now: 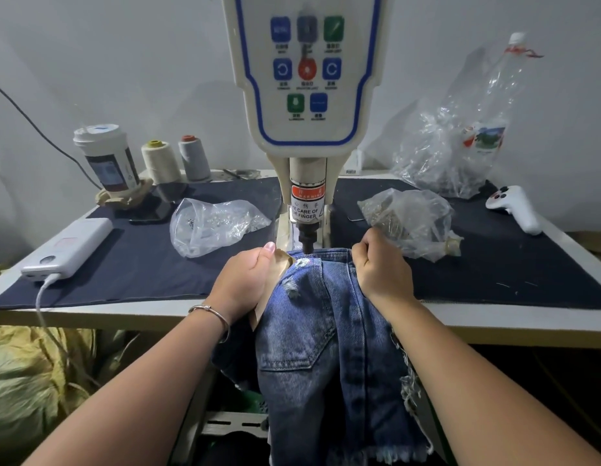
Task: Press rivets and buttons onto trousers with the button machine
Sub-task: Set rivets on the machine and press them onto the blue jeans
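Blue denim shorts [326, 331] with frayed hems hang over the table's front edge, their waistband pushed under the black punch [307, 238] of the cream button machine [307, 95]. My left hand [248, 277] grips the waistband's left side along with a tan label or lining, thumb up. On the right of the waistband, my right hand [380, 267] holds the cloth with curled fingers. Both hands sit close beside the punch.
Two clear plastic bags of small metal parts lie left [211, 225] and right [410, 220] of the machine. A white power bank [70, 247] with a cable, a cup [107, 156], two thread cones [174, 159], a white controller [514, 206] and a crumpled bag with a bottle [460, 146] stand around.
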Action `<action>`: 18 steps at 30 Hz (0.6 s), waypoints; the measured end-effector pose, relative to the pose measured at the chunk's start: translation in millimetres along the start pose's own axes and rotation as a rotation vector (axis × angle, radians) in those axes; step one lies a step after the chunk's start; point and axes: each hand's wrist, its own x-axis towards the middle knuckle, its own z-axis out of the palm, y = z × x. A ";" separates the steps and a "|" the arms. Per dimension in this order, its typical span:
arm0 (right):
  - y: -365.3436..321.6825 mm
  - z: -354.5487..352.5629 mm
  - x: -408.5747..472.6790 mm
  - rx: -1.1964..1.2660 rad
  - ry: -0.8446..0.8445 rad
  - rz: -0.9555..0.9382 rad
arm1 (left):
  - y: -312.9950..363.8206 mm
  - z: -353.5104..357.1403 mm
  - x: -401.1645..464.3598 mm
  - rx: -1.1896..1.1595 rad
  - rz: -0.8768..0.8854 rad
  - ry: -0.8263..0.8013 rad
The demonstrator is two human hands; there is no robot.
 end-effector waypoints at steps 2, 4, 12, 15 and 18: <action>0.2 -0.7 -0.9 0.004 -0.005 -0.006 | -1.1 0.1 0.7 -0.015 -0.001 -0.009; 0.8 -0.9 -1.1 0.004 -0.006 -0.002 | -1.7 0.1 1.4 -0.033 -0.001 -0.015; 0.8 0.6 -0.7 0.010 0.001 0.017 | -3.3 1.1 2.6 -0.049 0.015 -0.013; 1.1 0.0 -1.1 0.011 -0.004 0.020 | -4.1 1.3 2.7 -0.057 0.019 -0.007; 0.6 -0.1 -1.5 0.009 -0.008 0.021 | -5.9 1.6 2.3 -0.058 0.020 -0.005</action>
